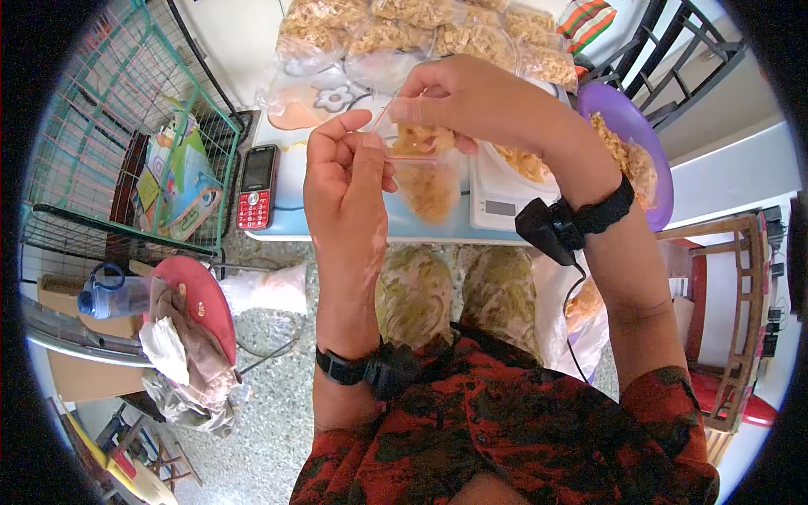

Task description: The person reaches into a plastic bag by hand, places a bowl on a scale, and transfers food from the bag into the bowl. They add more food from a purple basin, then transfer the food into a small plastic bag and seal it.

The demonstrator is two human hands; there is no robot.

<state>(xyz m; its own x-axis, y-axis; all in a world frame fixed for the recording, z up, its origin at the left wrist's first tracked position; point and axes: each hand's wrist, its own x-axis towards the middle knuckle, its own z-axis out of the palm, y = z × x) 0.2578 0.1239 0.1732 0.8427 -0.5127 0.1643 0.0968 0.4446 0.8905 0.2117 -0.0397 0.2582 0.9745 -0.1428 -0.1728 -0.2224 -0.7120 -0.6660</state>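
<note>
A clear zip bag with a red strip along its mouth hangs over the table's front edge, partly filled with pale yellow, crisp-looking dried pieces. My left hand pinches the left corner of its mouth between thumb and fingers. Above the opening, my right hand curls downward around more yellow pieces, its fingertips at the bag's raised lip. Just right of the bag stands a white digital scale, carrying a white container with similar pieces, partly behind my right wrist.
Several filled bags line the back of the table. A red and black phone lies at the left. On the right, a purple basin holds more pieces. A green wire rack and a red stool stand left.
</note>
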